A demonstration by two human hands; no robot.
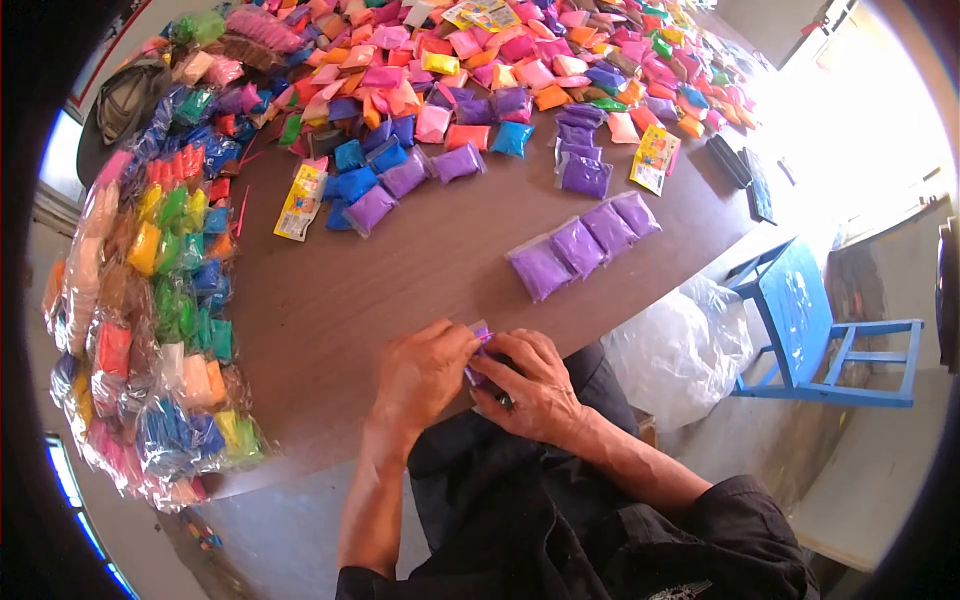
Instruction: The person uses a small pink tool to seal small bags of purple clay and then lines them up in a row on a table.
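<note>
A small purple packet (pixel 480 334) in clear plastic is pinched between both hands, just over the table's near edge. My left hand (pixel 425 365) has its fingers closed on the packet's upper left side. From the other side, my right hand (pixel 530 385) grips it with curled fingers, which hide most of it. Beyond the hands lies a slanting row of several purple packets (pixel 577 247), edges overlapping. Farther back is a short stack of purple packets (pixel 584 175), and to its left lie more loose purple packets (pixel 372 210).
A large heap of coloured packets (pixel 440 63) covers the table's far side. Clear bags of sorted packets (pixel 175 310) line the left edge. Two yellow printed cards (pixel 300 202) (pixel 655 160) lie among them. A blue chair (pixel 795 300) and a clear plastic bag (pixel 680 345) stand right.
</note>
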